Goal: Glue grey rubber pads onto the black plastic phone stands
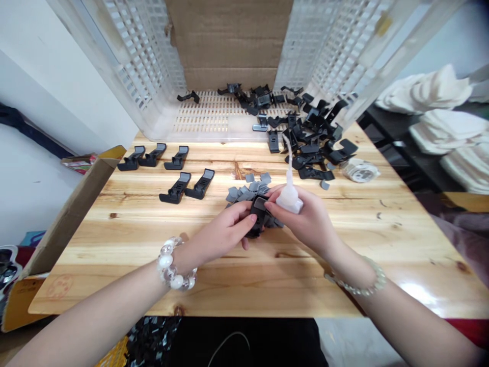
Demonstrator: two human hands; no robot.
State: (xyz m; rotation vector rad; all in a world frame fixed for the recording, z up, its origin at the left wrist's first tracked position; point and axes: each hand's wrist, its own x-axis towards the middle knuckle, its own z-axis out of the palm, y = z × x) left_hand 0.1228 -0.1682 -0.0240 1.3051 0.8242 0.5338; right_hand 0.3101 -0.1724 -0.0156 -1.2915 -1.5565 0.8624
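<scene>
In my left hand (235, 224) is a black plastic clip (258, 211), tilted up, with a grey pad on its upper face. My right hand (305, 216) has its fingers wrapped round a small white glue bottle (289, 198), whose long thin nozzle points up and away from me. The right thumb touches the pad end of the clip. Beneath and behind the clip lies a loose pile of small grey square pads (248, 191), partly hidden by my hands. Several similar black clips (175, 188) stand apart on the table to the left.
A white plastic crate (160, 130) lies on its side at the back, with cardboard (229, 46) inside. A heap of black clips (305, 132) spills from it onto the wooden table (126, 265). A roll of tape (359, 170) sits right; stacked white cloth-like pieces (446, 127) are beyond.
</scene>
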